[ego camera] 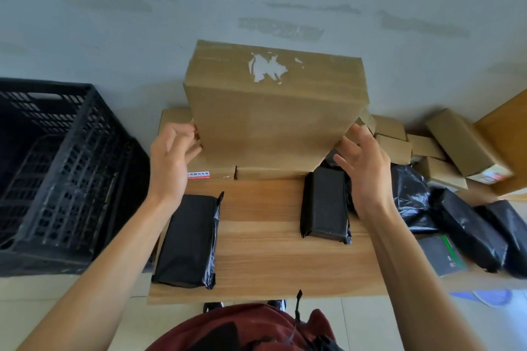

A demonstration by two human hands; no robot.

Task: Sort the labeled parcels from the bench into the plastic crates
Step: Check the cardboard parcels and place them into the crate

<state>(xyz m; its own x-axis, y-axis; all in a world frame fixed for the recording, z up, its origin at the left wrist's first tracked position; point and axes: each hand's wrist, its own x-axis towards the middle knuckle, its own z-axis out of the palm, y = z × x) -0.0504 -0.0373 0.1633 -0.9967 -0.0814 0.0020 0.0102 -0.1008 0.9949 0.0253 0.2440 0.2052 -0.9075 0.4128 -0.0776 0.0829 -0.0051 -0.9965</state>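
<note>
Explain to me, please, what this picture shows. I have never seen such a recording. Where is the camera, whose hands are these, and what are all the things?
There is no machine here: a person sorts parcels with bare hands. The one picture comes from a camera worn on the person's head, looking forward and down.

The left hand and the right hand reach to the two sides of a big box, which stands on flatter cartons at the back of a wooden bench. The fingers are at its edges; whether they grip it yet I cannot tell.

On the bench lie two black parcels. To the right lie more black bags and small cartons. At the left stands a black crate, the place for sorted parcels.
</note>
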